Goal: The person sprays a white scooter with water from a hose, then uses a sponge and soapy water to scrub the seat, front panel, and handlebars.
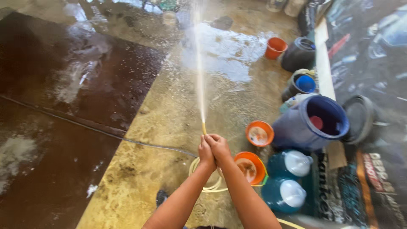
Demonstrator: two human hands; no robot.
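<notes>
Both my hands are clasped together around the end of a yellowish hose (pixel 204 128). My left hand (pixel 206 153) and my right hand (pixel 218 146) press against each other, with the hose tip poking out above them. A thin jet of water (pixel 198 63) shoots from the tip up and away across the wet concrete floor (pixel 178 106). More of the hose lies coiled on the floor below my wrists (pixel 207 186).
On the right stand a big blue barrel (pixel 311 123), two blue water jugs (pixel 288 178), orange bowls (pixel 259 133) and an orange bucket (pixel 275 47), dark pots (pixel 299 54). A dark wet slab (pixel 63 106) covers the left. A thin cable (pixel 101 131) crosses the floor.
</notes>
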